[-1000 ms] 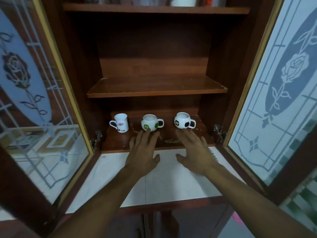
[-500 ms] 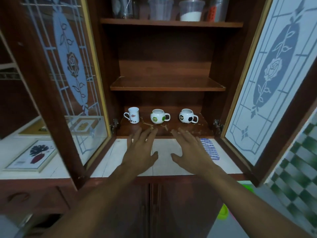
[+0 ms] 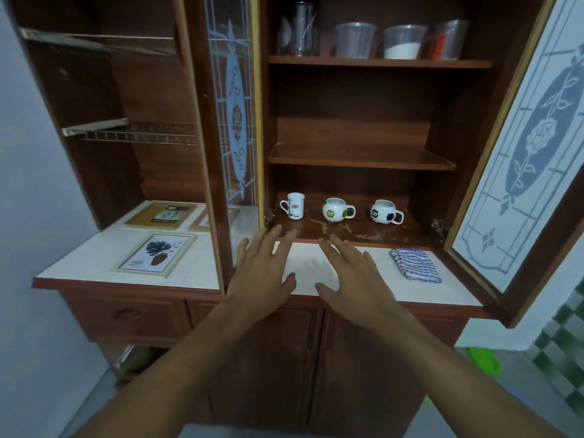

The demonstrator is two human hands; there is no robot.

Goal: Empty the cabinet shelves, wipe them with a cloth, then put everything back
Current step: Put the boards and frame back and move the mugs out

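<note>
Both hands are spread wide, palms down, holding nothing. The left hand [image 3: 262,273] and right hand [image 3: 350,276] sit side by side over the white tabletop [image 3: 196,267], fingertips at the front edge of the bottom shelf [image 3: 379,232]. I cannot tell whether they touch the surface.

At twelve o'clock from the hands three mugs stand in a row on that shelf, well apart: a tall white mug [image 3: 295,206], a round green-patched mug [image 3: 335,210] and a football mug [image 3: 384,212].

The folded striped cloth [image 3: 415,265] lies on the tabletop at three o'clock from the right hand, near but not touching it.

The left glass door [image 3: 234,121] stands edge-on just beside the left hand at nine o'clock. The right glass door [image 3: 531,147] is swung out beyond the cloth.

Past the left door, two framed pictures [image 3: 156,254] lie flat on the tabletop.

High at twelve o'clock, the top shelf [image 3: 379,62] carries a glass jar [image 3: 298,30] and three plastic tubs [image 3: 403,42], one holding white powder.
</note>
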